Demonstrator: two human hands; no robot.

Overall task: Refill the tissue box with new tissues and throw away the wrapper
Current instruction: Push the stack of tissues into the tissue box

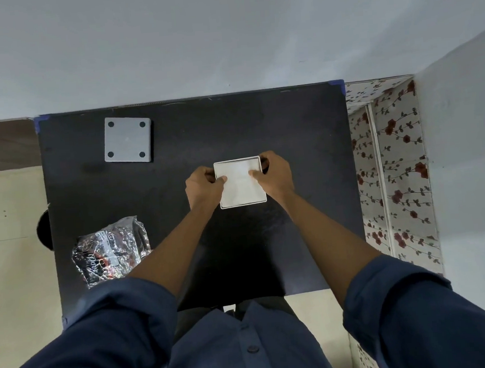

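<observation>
A square white tissue box (241,194) stands open-side-up in the middle of the black table (290,139), filled to the rim with white tissues. My left hand (204,187) grips its left edge, thumb pressing on the tissues. Its right edge is held by my right hand (274,175), whose thumb also lies on the tissues. The box's grey base plate (128,139), with four dark round feet facing up, lies at the table's far left. A crumpled shiny plastic wrapper (111,248) rests near the front left corner.
A pale wall runs behind the table. A floral-patterned surface (394,172) stands along the right edge. A dark round object (44,231) shows just past the left edge, over a light floor.
</observation>
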